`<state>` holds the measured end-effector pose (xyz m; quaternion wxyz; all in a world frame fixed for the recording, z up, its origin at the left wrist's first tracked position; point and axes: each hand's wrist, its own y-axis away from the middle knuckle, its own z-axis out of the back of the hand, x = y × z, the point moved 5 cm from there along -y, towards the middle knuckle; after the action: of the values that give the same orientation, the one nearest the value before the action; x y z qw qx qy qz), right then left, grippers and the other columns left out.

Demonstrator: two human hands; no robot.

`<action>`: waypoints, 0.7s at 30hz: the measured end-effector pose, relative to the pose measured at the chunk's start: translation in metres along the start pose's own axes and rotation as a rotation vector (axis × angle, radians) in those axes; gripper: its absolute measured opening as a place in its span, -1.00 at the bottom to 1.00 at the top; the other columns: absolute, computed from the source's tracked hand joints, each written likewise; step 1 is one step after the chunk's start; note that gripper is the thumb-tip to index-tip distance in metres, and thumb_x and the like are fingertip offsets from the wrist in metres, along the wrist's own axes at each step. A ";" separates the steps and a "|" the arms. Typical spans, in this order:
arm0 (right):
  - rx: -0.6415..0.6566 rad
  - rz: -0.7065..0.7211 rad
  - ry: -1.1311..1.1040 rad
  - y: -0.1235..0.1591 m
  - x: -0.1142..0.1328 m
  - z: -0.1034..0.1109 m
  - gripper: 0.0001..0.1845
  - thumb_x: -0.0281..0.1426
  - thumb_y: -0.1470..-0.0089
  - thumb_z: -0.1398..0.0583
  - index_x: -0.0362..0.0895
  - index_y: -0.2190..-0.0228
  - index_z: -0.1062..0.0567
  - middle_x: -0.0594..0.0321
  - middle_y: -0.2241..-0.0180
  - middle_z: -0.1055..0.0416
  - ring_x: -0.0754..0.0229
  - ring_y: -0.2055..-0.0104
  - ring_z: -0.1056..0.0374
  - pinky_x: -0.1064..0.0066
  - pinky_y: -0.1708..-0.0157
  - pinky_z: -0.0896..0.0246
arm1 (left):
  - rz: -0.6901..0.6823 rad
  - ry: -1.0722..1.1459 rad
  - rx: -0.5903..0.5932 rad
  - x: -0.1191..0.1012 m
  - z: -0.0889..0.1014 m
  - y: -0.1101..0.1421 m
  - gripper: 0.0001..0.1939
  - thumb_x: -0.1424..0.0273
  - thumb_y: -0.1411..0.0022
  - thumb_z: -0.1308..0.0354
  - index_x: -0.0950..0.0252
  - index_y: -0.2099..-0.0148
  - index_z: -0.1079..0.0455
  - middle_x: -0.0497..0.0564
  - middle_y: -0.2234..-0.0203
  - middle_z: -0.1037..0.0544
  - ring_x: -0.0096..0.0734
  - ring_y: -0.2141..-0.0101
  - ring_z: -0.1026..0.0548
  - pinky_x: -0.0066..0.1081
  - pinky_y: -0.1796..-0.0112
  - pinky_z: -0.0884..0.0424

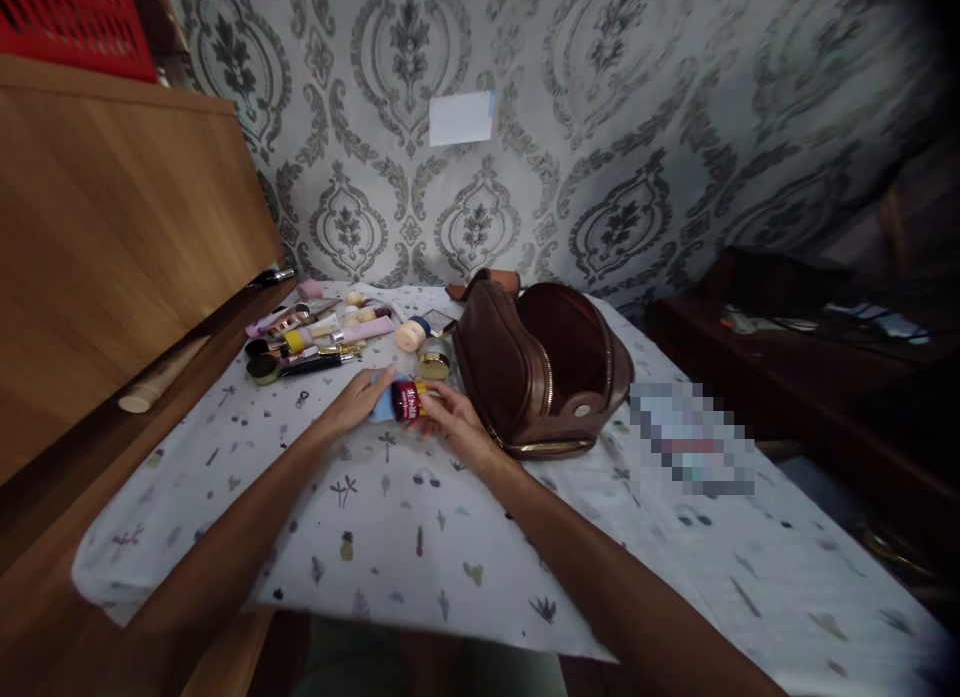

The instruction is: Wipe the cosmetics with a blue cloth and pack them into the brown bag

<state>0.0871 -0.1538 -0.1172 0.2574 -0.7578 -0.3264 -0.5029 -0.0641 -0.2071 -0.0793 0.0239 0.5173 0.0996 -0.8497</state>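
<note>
My right hand [459, 425] grips a small dark red jar [407, 401] with white lettering and a yellow end, tipped on its side above the table. A light blue cloth [381, 405] is pinched in my left hand [358, 401] and pressed against the jar's other end. Just right of my right hand, a brown leather bag [502, 362] stands unzipped, its flap spread wide and its inside in shadow. Close beyond the jar are a round container with a gold rim [433, 359] and a peach jar with a dark blue lid [411, 334].
Several cosmetics lie at the back left, among them a pink tube [367, 329], a black-handled brush [315, 364] and a round green-topped pot [262, 368]. A wooden cabinet [127, 247] borders the left side. A blurred-out patch [694, 439] lies right of the bag on the patterned tablecloth [420, 587].
</note>
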 end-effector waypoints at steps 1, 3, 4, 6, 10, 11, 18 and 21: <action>0.003 -0.001 0.008 0.000 0.000 -0.001 -0.35 0.05 0.17 -0.40 -0.09 0.16 -0.43 0.28 0.42 -0.53 0.22 0.50 -0.46 0.47 0.57 -0.18 | 0.015 -0.015 -0.025 0.002 0.000 0.000 -0.34 -0.17 -0.31 0.16 0.31 0.43 -0.35 -0.07 0.59 -0.35 -0.42 0.51 -0.27 -0.44 0.46 -0.21; 0.008 -0.003 0.026 0.001 0.001 -0.001 -0.38 0.07 0.12 -0.37 -0.08 0.17 -0.43 0.30 0.43 -0.51 0.22 0.51 -0.45 0.46 0.56 -0.18 | 0.041 -0.042 -0.068 0.004 -0.001 -0.001 -0.30 -0.18 -0.33 0.23 0.30 0.46 -0.34 -0.07 0.61 -0.35 -0.40 0.51 -0.27 -0.42 0.45 -0.21; 0.006 0.000 0.031 0.001 0.001 -0.001 -0.39 0.08 0.10 -0.36 -0.08 0.18 -0.42 0.31 0.44 -0.50 0.22 0.51 -0.44 0.45 0.55 -0.18 | 0.048 -0.048 -0.088 0.004 -0.001 -0.001 -0.30 -0.18 -0.33 0.24 0.29 0.49 -0.32 -0.07 0.62 -0.33 -0.40 0.52 -0.26 -0.41 0.46 -0.20; 0.000 0.010 0.034 0.001 0.000 0.000 -0.41 0.10 0.07 -0.33 -0.07 0.18 -0.41 0.32 0.43 -0.47 0.24 0.53 -0.42 0.45 0.55 -0.18 | 0.062 -0.034 -0.115 0.003 -0.001 0.000 -0.30 -0.21 -0.31 0.23 0.26 0.55 -0.24 -0.09 0.67 -0.27 -0.41 0.54 -0.23 -0.41 0.48 -0.16; -0.017 0.029 0.031 0.000 0.001 0.002 -0.38 0.16 0.05 -0.28 -0.05 0.19 -0.35 0.33 0.44 -0.45 0.26 0.55 -0.39 0.45 0.57 -0.17 | 0.110 0.123 -0.081 0.002 -0.010 0.000 -0.27 -0.30 -0.22 0.17 0.25 0.59 -0.21 -0.07 0.70 -0.26 -0.43 0.58 -0.23 -0.40 0.51 -0.14; -0.032 0.039 0.042 0.000 0.001 0.003 -0.38 0.17 0.04 -0.26 -0.04 0.19 -0.34 0.33 0.44 -0.45 0.25 0.55 -0.38 0.45 0.58 -0.16 | 0.135 0.186 -0.070 0.004 -0.013 -0.001 -0.26 -0.31 -0.20 0.15 0.26 0.57 -0.24 -0.06 0.69 -0.29 -0.43 0.58 -0.25 -0.40 0.51 -0.16; -0.103 0.212 0.278 0.003 0.004 0.003 -0.41 0.06 -0.05 -0.25 0.00 0.04 -0.26 0.30 0.37 -0.42 0.19 0.44 -0.37 0.43 0.57 -0.20 | 0.349 0.534 -0.136 0.021 -0.027 -0.002 -0.32 -0.32 -0.05 -0.07 0.27 0.44 -0.30 -0.12 0.65 -0.34 -0.50 0.61 -0.28 -0.46 0.56 -0.20; -0.136 0.295 0.398 0.008 0.007 0.001 -0.45 -0.04 -0.11 -0.25 -0.02 -0.01 -0.25 0.23 0.25 -0.45 0.15 0.29 -0.42 0.37 0.39 -0.31 | 0.421 0.581 -0.129 0.020 -0.030 0.000 -0.33 -0.32 -0.05 -0.09 0.26 0.41 -0.30 -0.14 0.66 -0.33 -0.51 0.63 -0.29 -0.48 0.60 -0.20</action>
<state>0.0958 -0.1561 -0.1112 0.3356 -0.6989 -0.1207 -0.6200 -0.0471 -0.2004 -0.1105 0.2016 0.7437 0.0468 -0.6357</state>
